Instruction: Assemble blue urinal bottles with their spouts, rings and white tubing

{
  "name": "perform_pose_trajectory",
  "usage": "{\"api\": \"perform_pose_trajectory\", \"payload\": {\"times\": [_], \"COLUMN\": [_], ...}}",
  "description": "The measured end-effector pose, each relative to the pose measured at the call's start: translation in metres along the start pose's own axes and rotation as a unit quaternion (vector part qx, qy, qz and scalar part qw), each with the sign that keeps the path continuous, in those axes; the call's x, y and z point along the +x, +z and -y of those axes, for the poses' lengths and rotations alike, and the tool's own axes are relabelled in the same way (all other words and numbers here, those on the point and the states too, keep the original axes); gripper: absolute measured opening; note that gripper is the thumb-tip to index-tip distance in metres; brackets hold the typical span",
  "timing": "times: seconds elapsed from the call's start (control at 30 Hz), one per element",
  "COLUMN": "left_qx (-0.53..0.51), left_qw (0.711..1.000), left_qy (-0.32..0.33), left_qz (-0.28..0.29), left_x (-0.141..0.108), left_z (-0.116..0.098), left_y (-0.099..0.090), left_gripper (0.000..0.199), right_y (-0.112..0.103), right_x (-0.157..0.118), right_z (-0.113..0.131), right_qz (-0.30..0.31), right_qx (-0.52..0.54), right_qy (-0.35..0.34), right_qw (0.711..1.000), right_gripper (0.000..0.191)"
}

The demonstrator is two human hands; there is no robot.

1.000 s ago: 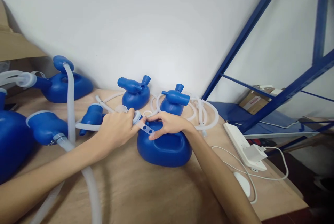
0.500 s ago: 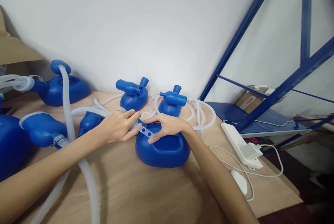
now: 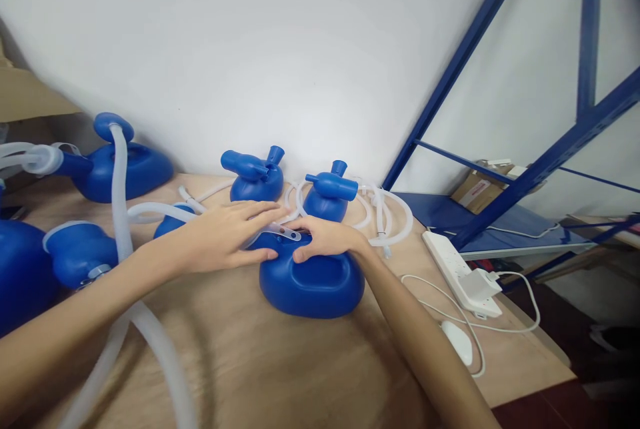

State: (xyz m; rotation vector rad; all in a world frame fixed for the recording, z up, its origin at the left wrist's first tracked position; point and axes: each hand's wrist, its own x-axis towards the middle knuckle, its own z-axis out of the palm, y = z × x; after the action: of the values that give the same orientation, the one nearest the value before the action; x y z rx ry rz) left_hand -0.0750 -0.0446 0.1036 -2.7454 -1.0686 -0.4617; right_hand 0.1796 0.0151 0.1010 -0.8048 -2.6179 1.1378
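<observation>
A blue plastic urinal bottle (image 3: 313,289) with a moulded side handle lies on the wooden table in front of me. My right hand (image 3: 327,237) grips its top near the neck, thumb on the near side and fingers on the far side. My left hand (image 3: 225,234) is stretched over the mouth end, fingers extended and thumb apart along the near side. Between the hands shows a translucent strap (image 3: 287,233) with holes, by the neck. The left palm hides the mouth, and any cap there cannot be made out.
Behind stand two blue bottles, one left (image 3: 257,182) and one right (image 3: 327,195), with coiled clear tubing (image 3: 400,215). More blue bottles (image 3: 83,255) and thick hoses (image 3: 167,362) crowd the left. A power strip (image 3: 457,275), white cable and blue shelf frame (image 3: 465,69) are right.
My left hand has gone from curled fingers to stretched ones over the bottle's mouth. The strap has turned to lie flatter. My right hand keeps its hold.
</observation>
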Motion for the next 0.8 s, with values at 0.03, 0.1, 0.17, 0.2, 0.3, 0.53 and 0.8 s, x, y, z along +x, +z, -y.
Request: {"api": "perform_pose_trajectory", "payload": {"times": [0.03, 0.1, 0.17, 0.2, 0.3, 0.53, 0.8], "left_qx": [-0.01, -0.015, -0.013, -0.015, -0.028, -0.055, -0.067], "left_qw": [0.999, 0.997, 0.996, 0.995, 0.995, 0.997, 0.996], "left_qy": [0.031, 0.066, 0.077, 0.081, 0.084, 0.048, 0.032], "left_qz": [-0.014, -0.032, -0.044, -0.047, -0.046, -0.034, -0.053], "left_x": [-0.001, -0.001, 0.001, 0.003, 0.006, 0.004, 0.008], "left_z": [0.002, 0.002, 0.001, 0.001, 0.001, 0.0, -0.004], "left_y": [0.0, 0.002, 0.004, 0.006, 0.008, 0.006, 0.015], "left_gripper": [0.06, 0.046, 0.043, 0.042, 0.037, 0.033, 0.03], "right_y": [0.0, -0.001, -0.001, 0.0, 0.001, 0.004, 0.005], "right_x": [0.0, -0.001, 0.0, 0.0, 0.002, 0.004, 0.002], "right_z": [-0.001, -0.004, -0.006, -0.006, -0.006, 0.0, 0.004], "right_qz": [0.002, 0.017, 0.034, 0.036, 0.027, 0.002, 0.001], "right_qx": [0.022, 0.061, 0.072, 0.069, 0.058, 0.04, 0.025], "right_qy": [-0.005, -0.022, -0.04, -0.043, -0.03, -0.002, 0.013], "right_qw": [1.0, 0.998, 0.996, 0.996, 0.998, 0.999, 1.0], "right_gripper": [0.052, 0.046, 0.043, 0.04, 0.039, 0.032, 0.031]}}
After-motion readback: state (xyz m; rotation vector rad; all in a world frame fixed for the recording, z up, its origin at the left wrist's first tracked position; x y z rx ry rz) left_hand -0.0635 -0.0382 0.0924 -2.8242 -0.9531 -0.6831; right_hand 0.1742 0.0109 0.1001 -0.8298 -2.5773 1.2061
